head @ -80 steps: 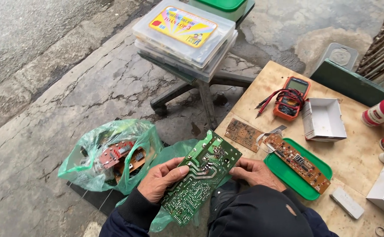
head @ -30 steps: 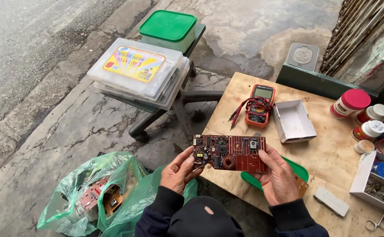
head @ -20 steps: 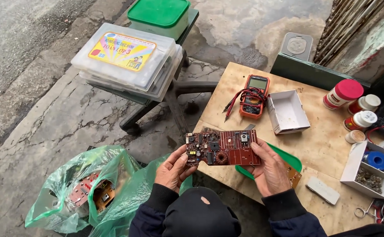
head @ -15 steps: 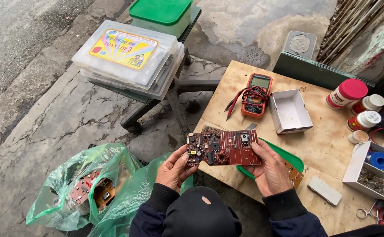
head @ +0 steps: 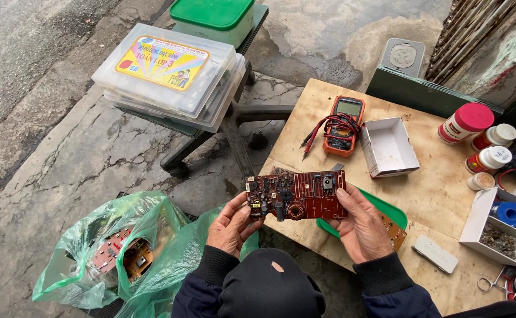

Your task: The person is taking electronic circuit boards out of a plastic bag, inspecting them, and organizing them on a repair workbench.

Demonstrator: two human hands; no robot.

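**Both hands on the red circuit board, held off the counter's near edge**

Your left hand (head: 231,224) grips the left short end of the red circuit board (head: 297,195), thumb on top, fingers curled under. Your right hand (head: 361,227) clamps the right end the same way. Board sits level, component side up, in the air betw. both hands, over the near-left edge of the counter (head: 440,194).

Just under and beyond your right hand: a green tray (head: 390,209) w/ another board's corner poking out, touching the hand's far side. Further ahead of the right hand, an orange multimeter (head: 343,125) w/ red leads and an open white box (head: 390,147), both well apart from the board. Right of that hand, a small grey block (head: 436,254) near the counter's front edge.

Below-left of your left hand: green plastic bags (head: 122,253) w/ more boards on the ground. Open pavement lies ahead of the left hand, up to a chair base carrying stacked clear cases (head: 169,73).
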